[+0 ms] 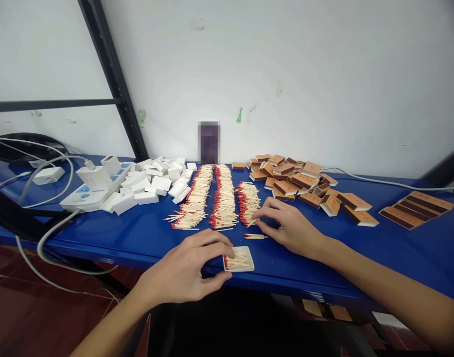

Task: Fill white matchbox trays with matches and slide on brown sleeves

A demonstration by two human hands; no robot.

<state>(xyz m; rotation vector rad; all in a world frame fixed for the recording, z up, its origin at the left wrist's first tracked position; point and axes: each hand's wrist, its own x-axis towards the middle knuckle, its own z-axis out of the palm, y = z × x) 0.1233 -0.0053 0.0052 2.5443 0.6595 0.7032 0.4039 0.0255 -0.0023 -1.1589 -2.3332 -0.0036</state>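
Note:
Near the front edge of the shelf, a small white matchbox tray lies with red-tipped matches in it. My left hand holds its left end, index finger over the top and thumb at the near corner. My right hand pinches at the near end of the right-hand row of matches, with pale sticks at its fingertips. Just in front of those fingers lie several loose matches. Two longer rows, a middle match row and a left match row, run back towards the wall.
White empty trays are heaped at the left, beside a power strip with plugs and cables. Brown matchbox sleeves form a pile at the right. A flattened brown sheet lies farther right. A black post rises at the left.

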